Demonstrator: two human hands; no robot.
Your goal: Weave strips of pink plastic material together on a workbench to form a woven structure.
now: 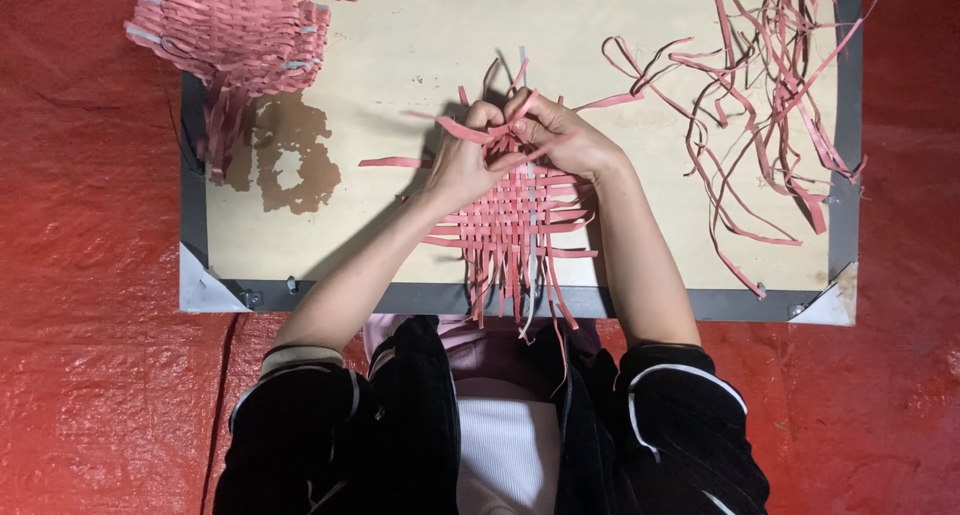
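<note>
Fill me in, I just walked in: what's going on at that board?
A person is weaving pink strips into a flat mat on a board. Both hands meet at the mat's far edge: the left hand and right hand each pinch a strip. Loose strips lie at the right, and a finished woven piece sits at the far left corner.

Single head view, looking straight down from above, close over wooden board on red sheet.
</note>
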